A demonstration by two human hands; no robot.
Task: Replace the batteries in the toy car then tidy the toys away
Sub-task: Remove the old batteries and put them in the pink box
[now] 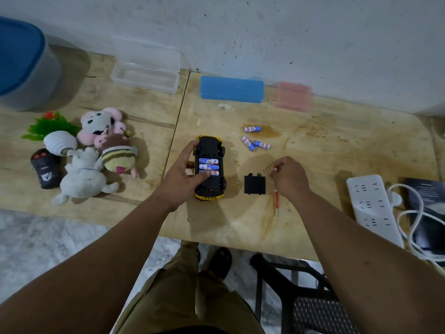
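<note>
So the toy car (pixel 210 168) is flipped belly-up in the middle of the wooden table (pixel 313 213), battery bay open with three blue-and-white batteries (pixel 209 167) sitting inside. The left hand (pixel 183 175) wraps the car's left side, fingers spread along the body and the thumb pressing on the nearest battery. Just right of the car lies the black battery cover (pixel 254 184), and right of that the right hand (pixel 290 179) has its fingers curled together, pinching a small red-tipped thing, apparently the screwdriver (pixel 276 200) whose red shaft pokes out below the hand. A few tiny screws (pixel 268 167) sit just beside those fingertips. Three loose batteries (pixel 255 141) lie beyond the car to its right. Way left of the car there's a pile of plush toys (pixel 96 153) and a black remote (pixel 45 168). Far right of it sits a white power strip (pixel 372 208).
</note>
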